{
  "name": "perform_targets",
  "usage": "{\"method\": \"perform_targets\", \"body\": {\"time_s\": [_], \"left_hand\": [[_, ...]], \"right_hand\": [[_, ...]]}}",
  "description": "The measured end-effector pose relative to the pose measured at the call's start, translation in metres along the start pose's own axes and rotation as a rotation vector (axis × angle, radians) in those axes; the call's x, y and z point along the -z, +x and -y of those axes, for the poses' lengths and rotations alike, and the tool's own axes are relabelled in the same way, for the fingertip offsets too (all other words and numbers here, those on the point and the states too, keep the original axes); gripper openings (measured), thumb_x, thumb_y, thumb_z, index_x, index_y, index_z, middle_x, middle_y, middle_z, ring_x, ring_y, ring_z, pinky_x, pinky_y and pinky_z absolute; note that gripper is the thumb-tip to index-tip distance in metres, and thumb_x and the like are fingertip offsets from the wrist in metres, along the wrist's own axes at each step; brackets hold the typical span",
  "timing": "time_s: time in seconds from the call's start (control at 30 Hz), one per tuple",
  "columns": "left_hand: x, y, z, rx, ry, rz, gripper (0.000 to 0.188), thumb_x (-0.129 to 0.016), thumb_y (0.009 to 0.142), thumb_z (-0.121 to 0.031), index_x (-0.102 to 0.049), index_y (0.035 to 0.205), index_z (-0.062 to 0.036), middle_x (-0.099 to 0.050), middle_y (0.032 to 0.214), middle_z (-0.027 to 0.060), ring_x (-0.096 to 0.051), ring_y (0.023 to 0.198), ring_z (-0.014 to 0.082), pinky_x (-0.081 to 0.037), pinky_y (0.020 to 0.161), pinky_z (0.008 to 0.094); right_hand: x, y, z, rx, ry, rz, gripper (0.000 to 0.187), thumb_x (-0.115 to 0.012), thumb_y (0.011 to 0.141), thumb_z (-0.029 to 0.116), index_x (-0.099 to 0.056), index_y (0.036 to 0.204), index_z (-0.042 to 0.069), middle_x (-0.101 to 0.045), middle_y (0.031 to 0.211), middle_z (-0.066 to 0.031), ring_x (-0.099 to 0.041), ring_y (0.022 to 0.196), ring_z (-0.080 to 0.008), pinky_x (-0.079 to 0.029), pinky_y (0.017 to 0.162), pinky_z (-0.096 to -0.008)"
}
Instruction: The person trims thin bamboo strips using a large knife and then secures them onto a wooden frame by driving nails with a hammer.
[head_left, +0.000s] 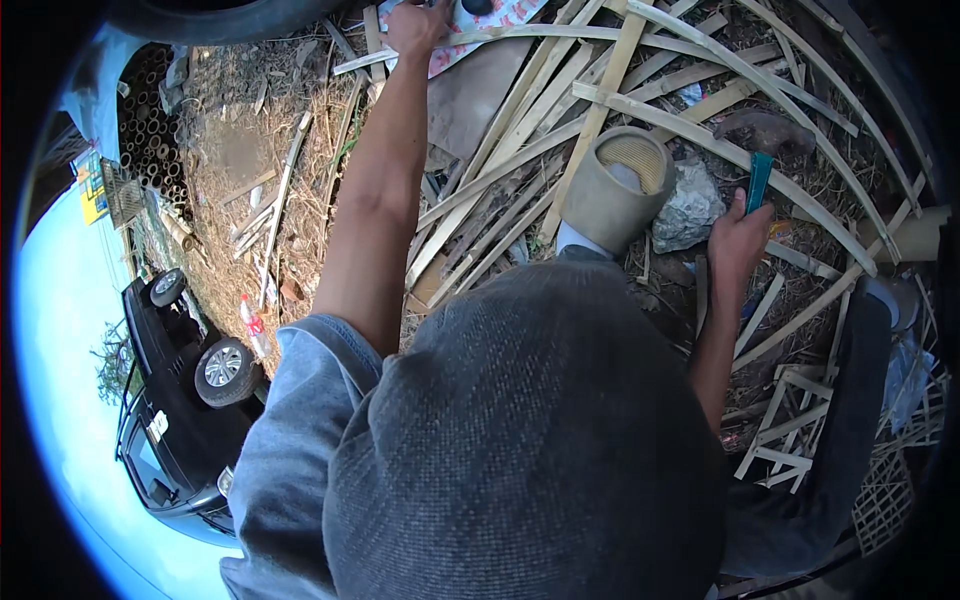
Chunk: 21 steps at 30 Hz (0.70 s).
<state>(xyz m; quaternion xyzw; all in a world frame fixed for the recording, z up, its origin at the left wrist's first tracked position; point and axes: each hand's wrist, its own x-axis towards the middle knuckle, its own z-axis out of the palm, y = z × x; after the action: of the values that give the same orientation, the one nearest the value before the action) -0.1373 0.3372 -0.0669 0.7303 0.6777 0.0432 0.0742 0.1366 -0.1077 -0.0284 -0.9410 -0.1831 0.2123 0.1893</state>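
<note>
My left hand (414,28) reaches far forward to the upper edge, beside a pink-and-white patterned sheet (510,14). Its fingers are partly cut off by the frame, so whether they grip anything is unclear. A dark rounded object (478,5) lies on that sheet, just right of the hand. On the right, my right hand (738,235) is closed around a flat teal handle (760,178) that sticks up from the fist; the rest of that tool cannot be made out. A pale grey rock (690,208) sits left of this hand, and a long bamboo strip (700,135) passes close to it.
Split bamboo strips (490,165) crisscross the ground ahead. A tan shoe (618,190) stands among them. Bamboo lattice pieces (790,425) lie at right. To the left are a plastic bottle (253,325), stacked bamboo tubes (150,125) and a black vehicle (175,400); a tyre (215,22) is at upper left.
</note>
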Motion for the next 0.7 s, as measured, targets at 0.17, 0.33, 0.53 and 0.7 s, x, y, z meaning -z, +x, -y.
{"method": "perform_targets", "body": {"time_s": [0.17,0.33,0.53,0.7], "left_hand": [[0.019,-0.018,-0.066,0.157,-0.236,0.144,0.040,-0.071,0.084,-0.039,-0.076,0.103,-0.0033,-0.075,0.086,0.0186,-0.073,0.085,0.0287,-0.056,0.079,0.0409],[-0.018,-0.006,-0.047,-0.059,-0.135,-0.138,0.027,-0.065,0.089,-0.027,-0.077,0.104,-0.0079,-0.075,0.094,0.0190,-0.073,0.090,0.0320,-0.056,0.081,0.0422],[-0.030,0.032,-0.019,-0.021,0.079,0.001,0.029,-0.065,0.088,-0.034,-0.079,0.106,-0.0152,-0.076,0.087,0.0145,-0.074,0.088,0.0335,-0.056,0.085,0.0403],[-0.022,0.035,-0.013,-0.140,0.186,0.031,0.027,-0.065,0.086,-0.025,-0.076,0.097,-0.0032,-0.074,0.101,0.0218,-0.069,0.103,0.0400,-0.047,0.095,0.0508]], "right_hand": [[0.012,-0.001,0.003,-0.045,-0.042,0.000,0.041,-0.053,0.102,0.031,-0.049,0.107,-0.009,-0.060,0.095,-0.0318,-0.057,0.095,-0.0523,-0.040,0.083,-0.0576],[0.013,0.003,0.008,-0.076,-0.021,0.004,0.040,-0.056,0.102,0.031,-0.050,0.104,-0.008,-0.061,0.095,-0.0314,-0.059,0.091,-0.0509,-0.042,0.080,-0.0560],[0.013,-0.011,0.018,-0.058,0.171,-0.111,0.034,-0.060,0.100,0.030,-0.057,0.105,-0.004,-0.059,0.091,-0.0259,-0.058,0.084,-0.0455,-0.042,0.077,-0.0512],[0.020,-0.048,0.028,-0.023,0.199,-0.299,0.030,-0.062,0.099,0.026,-0.058,0.109,-0.002,-0.058,0.093,-0.0217,-0.054,0.089,-0.0404,-0.040,0.080,-0.0489]]}}
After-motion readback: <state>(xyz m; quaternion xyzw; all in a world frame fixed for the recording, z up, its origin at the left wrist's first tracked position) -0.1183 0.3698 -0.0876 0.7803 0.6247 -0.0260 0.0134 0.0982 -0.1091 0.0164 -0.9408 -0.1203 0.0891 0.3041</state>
